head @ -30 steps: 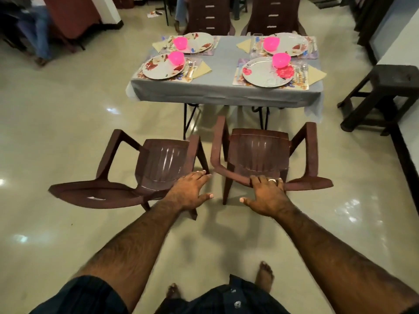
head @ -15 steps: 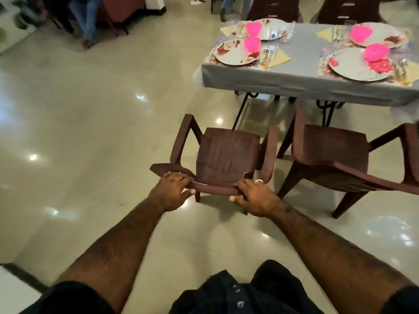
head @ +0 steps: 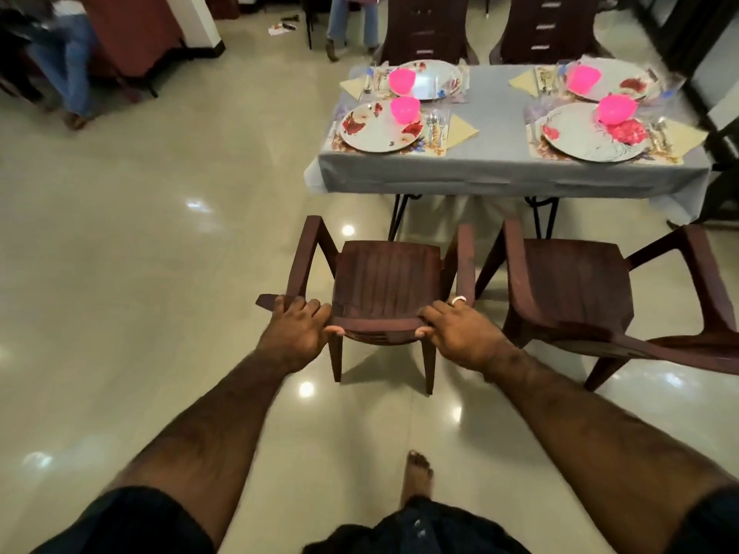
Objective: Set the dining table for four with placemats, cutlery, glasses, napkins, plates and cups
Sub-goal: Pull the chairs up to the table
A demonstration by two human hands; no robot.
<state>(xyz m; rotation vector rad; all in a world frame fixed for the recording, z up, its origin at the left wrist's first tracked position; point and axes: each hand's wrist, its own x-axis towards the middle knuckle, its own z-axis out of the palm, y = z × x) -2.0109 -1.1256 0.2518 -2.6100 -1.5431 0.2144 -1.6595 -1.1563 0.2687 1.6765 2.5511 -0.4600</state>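
Across the upper right of the frame, the grey-clothed dining table carries four floral plates with pink cups. Below it at centre, a brown plastic armchair faces it; left hand and right hand grip its backrest.

Two brown plastic armchairs side by side, left one beside right one, before grey-clothed bench, four floral round plates on it, near-left plate, near-right plate.
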